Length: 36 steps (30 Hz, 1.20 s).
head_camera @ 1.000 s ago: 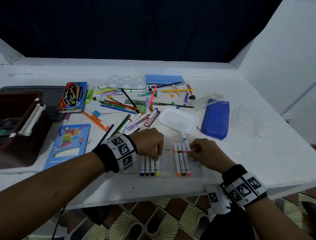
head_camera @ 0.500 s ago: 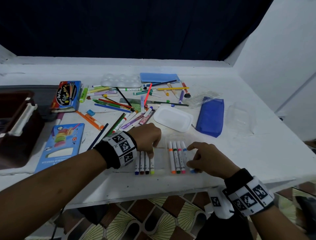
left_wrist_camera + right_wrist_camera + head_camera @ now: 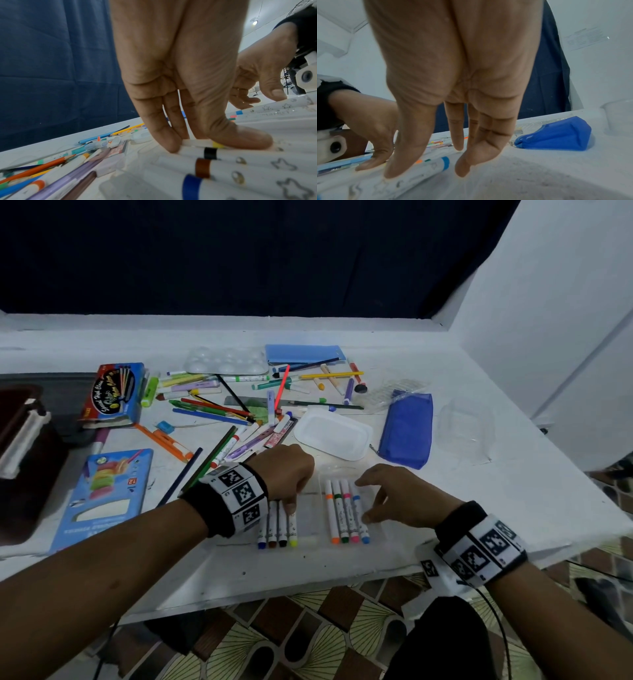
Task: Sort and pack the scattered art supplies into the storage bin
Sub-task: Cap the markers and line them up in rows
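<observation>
A clear marker tray (image 3: pixel 308 525) lies near the table's front edge. On its left side lie several markers, the yellow marker (image 3: pixel 293 529) rightmost. My left hand (image 3: pixel 291 503) presses down on them with straight fingers; the thumb lies flat on the yellow marker (image 3: pixel 217 144). On the tray's right side lie orange, green, pink and blue markers. My right hand (image 3: pixel 366 501) hovers spread over them, its thumb (image 3: pixel 393 171) touching the blue marker (image 3: pixel 436 166), nothing gripped. The dark brown storage bin (image 3: pixel 20 457) stands at the far left.
Loose pens and pencils (image 3: pixel 222 405) crowd the table's middle. Around them are a white tray (image 3: pixel 332 436), a blue pouch (image 3: pixel 407 429), a clear tub (image 3: pixel 466 433), a paint palette (image 3: pixel 226 364) and two blue boxes (image 3: pixel 102 498) (image 3: pixel 113 392).
My right hand laid the blue marker into the tray beside the pink one and let go of it, fingers now spread. My left hand stayed on the left markers.
</observation>
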Available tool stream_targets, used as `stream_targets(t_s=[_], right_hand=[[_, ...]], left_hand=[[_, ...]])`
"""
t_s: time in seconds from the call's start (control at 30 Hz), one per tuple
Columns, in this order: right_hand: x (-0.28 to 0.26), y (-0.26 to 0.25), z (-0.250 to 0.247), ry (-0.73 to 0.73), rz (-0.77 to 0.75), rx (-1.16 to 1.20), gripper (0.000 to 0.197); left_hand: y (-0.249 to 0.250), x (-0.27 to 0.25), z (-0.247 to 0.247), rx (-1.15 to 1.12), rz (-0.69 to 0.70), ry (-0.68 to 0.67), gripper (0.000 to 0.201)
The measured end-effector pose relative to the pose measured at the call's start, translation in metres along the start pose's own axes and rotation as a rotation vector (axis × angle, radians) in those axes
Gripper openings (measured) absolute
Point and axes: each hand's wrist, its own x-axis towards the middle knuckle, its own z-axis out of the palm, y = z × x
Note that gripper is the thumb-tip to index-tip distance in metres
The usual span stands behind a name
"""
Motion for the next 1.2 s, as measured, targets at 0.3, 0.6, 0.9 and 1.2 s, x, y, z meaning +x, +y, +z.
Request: stream_targets(t_s=[0.3,0.6,0.9,1.2], right_hand=[[0.003,-0.005,-0.001,-0.023,-0.012,-0.018,0.063],[0.008,-0.006,-0.002,-0.041,0.003,-0.038,0.064],[0.015,-0.005,-0.003,-0.056,-0.01,-0.107,0.068],[0.022,-0.001,-0.006,-0.069,-0.022,-0.119,0.067]], left_hand=[[-0.001,0.0,0.002,-0.004,0.018,-0.001,0.031],[-0.004,0.0,0.003,-0.005,0.034,-0.01,0.033],[-0.004,0.0,0.0,0.036,0.061,-0.018,0.036],[-0.004,0.001,-0.001,0.04,0.061,-0.026,0.034]])
